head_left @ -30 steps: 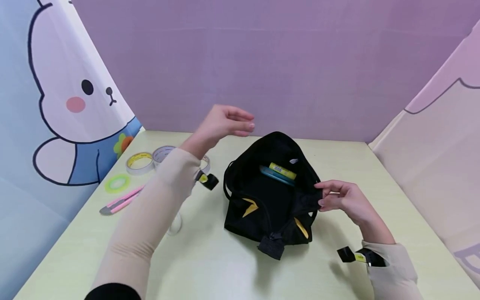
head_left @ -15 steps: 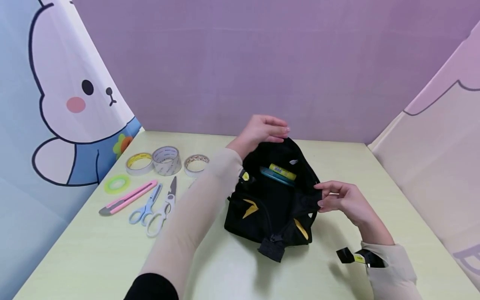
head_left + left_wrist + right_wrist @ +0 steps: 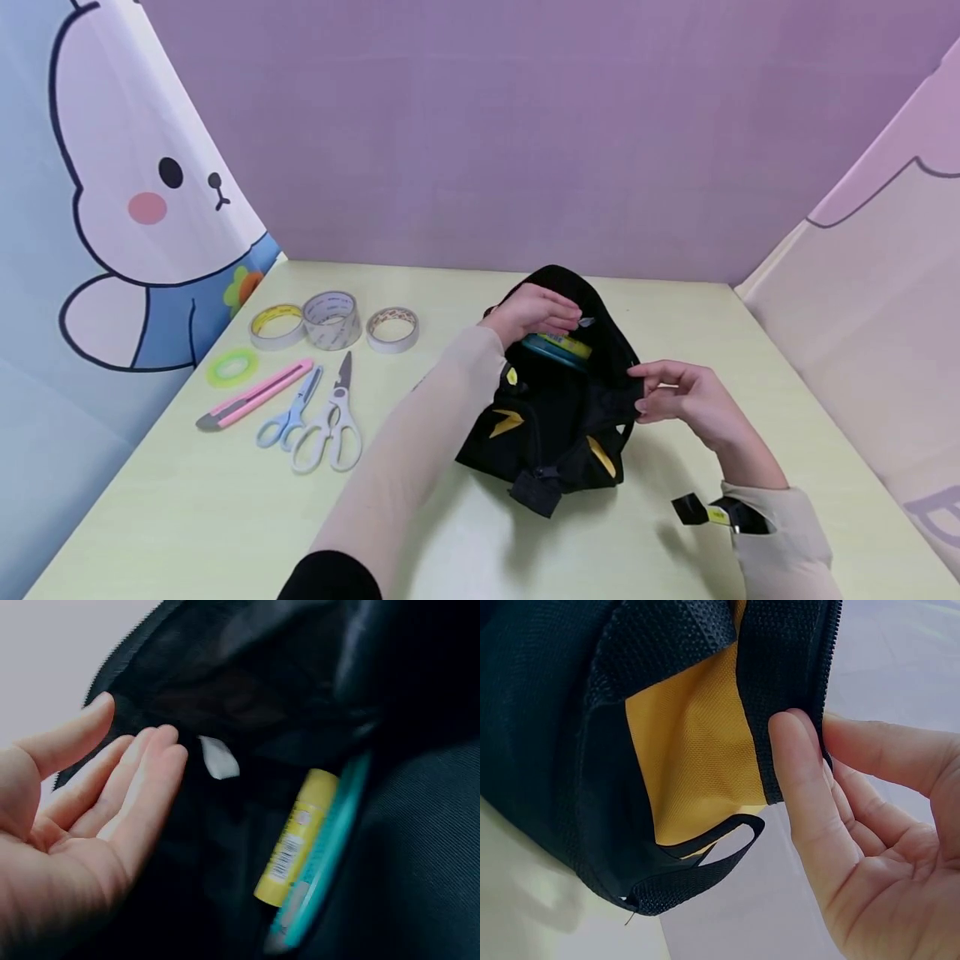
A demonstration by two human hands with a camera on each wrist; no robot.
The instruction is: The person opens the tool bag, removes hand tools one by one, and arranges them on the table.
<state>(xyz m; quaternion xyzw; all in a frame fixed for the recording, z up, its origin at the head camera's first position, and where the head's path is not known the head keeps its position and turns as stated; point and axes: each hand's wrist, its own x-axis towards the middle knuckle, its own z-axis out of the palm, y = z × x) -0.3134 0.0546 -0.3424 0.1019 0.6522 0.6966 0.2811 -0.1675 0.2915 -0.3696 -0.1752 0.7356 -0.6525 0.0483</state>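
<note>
A black zippered bag with yellow patches lies unzipped on the table. Inside it are a yellow glue stick and, against that, a slim teal item whose kind I cannot tell; a small white tag shows on the lining. My left hand is in the bag's mouth, fingers extended, holding nothing; in the left wrist view its fingertips are beside the tag, apart from the glue stick. On the other side, my right hand pinches the bag's zippered edge between thumb and fingers, beside a yellow panel.
Left of the bag lie several tape rolls, a green ring, a pink utility knife, blue scissors and white-handled scissors. A purple backdrop stands behind the table.
My left hand has moved right, then down into the bag's mouth, uncovering the scissors and tape rolls. The bag's left side has shifted slightly. The right hand keeps its pinch on the edge.
</note>
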